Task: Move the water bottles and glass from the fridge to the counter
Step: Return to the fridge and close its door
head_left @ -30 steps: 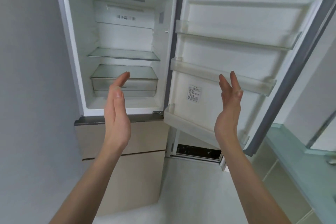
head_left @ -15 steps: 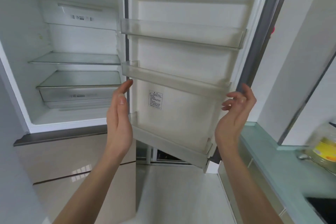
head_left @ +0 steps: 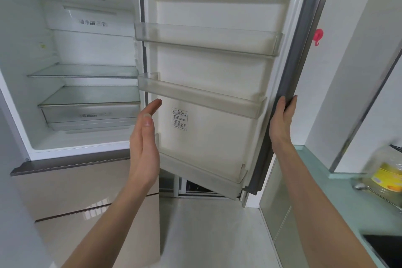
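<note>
The fridge (head_left: 71, 54) stands open in front of me, its glass shelves and drawer bare. Its door (head_left: 217, 104) swings out to the right, and the three clear door bins hold nothing. My right hand (head_left: 281, 121) grips the door's outer grey edge, fingers wrapped around it. My left hand (head_left: 144, 139) hovers flat and open in front of the door's inner side, holding nothing. No water bottle or glass shows inside the fridge. The pale green counter (head_left: 339, 191) runs along the right.
A blurred clear bottle with a yellow label (head_left: 386, 176) stands on the counter at the right edge, a metal spoon beside it. A dark sink corner (head_left: 385, 248) lies lower right. A pink hook (head_left: 318, 37) sticks on the door's outer face. Beige fridge drawers sit below.
My view has swung right, bringing the door to the centre. My right hand went from hovering open to gripping the door's outer edge. My left hand stays open.
</note>
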Demonstrator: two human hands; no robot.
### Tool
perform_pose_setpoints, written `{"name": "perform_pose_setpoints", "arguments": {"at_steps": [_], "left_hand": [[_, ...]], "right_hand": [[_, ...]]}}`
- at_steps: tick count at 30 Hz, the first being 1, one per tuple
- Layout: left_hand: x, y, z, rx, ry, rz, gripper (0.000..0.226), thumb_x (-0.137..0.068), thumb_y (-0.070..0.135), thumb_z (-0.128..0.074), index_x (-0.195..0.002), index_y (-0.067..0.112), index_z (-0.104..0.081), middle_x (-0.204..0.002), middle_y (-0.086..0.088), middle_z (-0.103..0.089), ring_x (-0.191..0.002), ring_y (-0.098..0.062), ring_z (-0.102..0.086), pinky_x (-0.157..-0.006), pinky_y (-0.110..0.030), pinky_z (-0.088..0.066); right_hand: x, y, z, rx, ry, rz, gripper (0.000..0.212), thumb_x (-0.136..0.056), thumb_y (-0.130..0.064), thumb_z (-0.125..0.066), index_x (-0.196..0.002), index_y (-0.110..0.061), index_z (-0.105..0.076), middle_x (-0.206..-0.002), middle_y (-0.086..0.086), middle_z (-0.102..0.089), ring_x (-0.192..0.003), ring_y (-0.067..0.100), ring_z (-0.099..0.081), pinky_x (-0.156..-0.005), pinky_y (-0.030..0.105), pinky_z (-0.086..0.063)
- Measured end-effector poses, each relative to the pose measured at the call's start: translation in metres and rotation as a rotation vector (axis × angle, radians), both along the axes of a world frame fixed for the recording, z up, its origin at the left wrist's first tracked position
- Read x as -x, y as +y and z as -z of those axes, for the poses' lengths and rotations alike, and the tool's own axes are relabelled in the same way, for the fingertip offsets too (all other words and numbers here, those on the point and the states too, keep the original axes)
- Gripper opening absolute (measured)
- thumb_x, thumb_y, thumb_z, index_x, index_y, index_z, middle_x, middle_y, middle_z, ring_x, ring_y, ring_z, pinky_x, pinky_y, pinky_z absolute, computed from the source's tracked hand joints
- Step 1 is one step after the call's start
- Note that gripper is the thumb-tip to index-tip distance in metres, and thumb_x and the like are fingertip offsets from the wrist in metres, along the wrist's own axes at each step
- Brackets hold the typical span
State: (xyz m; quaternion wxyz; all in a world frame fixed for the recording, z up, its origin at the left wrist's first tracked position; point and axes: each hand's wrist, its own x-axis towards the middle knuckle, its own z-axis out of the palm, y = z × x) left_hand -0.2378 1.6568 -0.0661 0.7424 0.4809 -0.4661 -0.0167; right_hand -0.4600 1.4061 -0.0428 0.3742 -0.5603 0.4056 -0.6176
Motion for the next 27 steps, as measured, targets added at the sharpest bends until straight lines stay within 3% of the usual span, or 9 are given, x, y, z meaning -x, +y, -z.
{"name": "perform_pose_setpoints", "arguments": {"at_steps": [5, 10, 16, 22, 27], "left_hand": [[0.001, 0.016, 0.001, -0.029, -0.008, -0.004, 0.063, -0.107, 0.056, -0.022, -0.151, 0.025, -0.054, -0.155, 0.014, -0.058, -0.151, -0.006, -0.046, -0.13, -0.038, -0.03], [0.0, 0.043, 0.001, -0.014, 0.004, -0.003, 0.062, -0.108, 0.054, -0.023, -0.152, 0.024, -0.054, -0.155, 0.012, -0.058, -0.15, -0.004, -0.047, -0.129, -0.034, -0.031], [-0.002, 0.099, 0.005, -0.025, 0.01, -0.008, 0.063, -0.108, 0.054, -0.023, -0.154, 0.022, -0.051, -0.156, 0.014, -0.057, -0.151, -0.002, -0.045, -0.128, -0.03, -0.03], [-0.007, 0.16, 0.01, -0.038, 0.033, -0.004, 0.062, -0.107, 0.054, -0.024, -0.155, 0.026, -0.051, -0.155, 0.018, -0.057, -0.147, 0.006, -0.046, -0.122, -0.017, -0.031], [-0.013, 0.207, 0.011, -0.037, 0.032, -0.025, 0.058, -0.11, 0.048, -0.022, -0.156, 0.026, -0.05, -0.157, 0.016, -0.056, -0.151, 0.0, -0.044, -0.129, -0.033, -0.029]], "right_hand": [[-0.005, 0.017, 0.001, 0.01, -0.033, 0.042, 0.067, -0.116, -0.051, -0.035, -0.174, -0.029, -0.01, -0.183, -0.007, -0.014, -0.169, 0.017, -0.015, -0.136, 0.036, -0.012], [-0.009, 0.057, 0.011, 0.08, 0.019, 0.151, 0.065, -0.116, -0.045, -0.035, -0.174, -0.024, -0.015, -0.182, -0.004, -0.02, -0.168, 0.023, -0.02, -0.135, 0.039, -0.014], [-0.022, 0.136, 0.019, 0.133, 0.151, 0.247, 0.063, -0.117, -0.037, -0.04, -0.174, -0.024, -0.017, -0.18, 0.001, -0.025, -0.164, 0.034, -0.026, -0.129, 0.055, -0.021], [-0.043, 0.215, 0.026, 0.183, 0.188, 0.24, 0.07, -0.111, -0.054, -0.031, -0.173, -0.027, -0.019, -0.179, 0.003, -0.025, -0.163, 0.032, -0.03, -0.132, 0.059, -0.022], [-0.063, 0.28, 0.03, 0.228, 0.146, 0.086, 0.061, -0.117, -0.043, -0.037, -0.173, -0.028, -0.02, -0.179, 0.003, -0.021, -0.164, 0.023, -0.021, -0.129, 0.035, -0.011]]}}
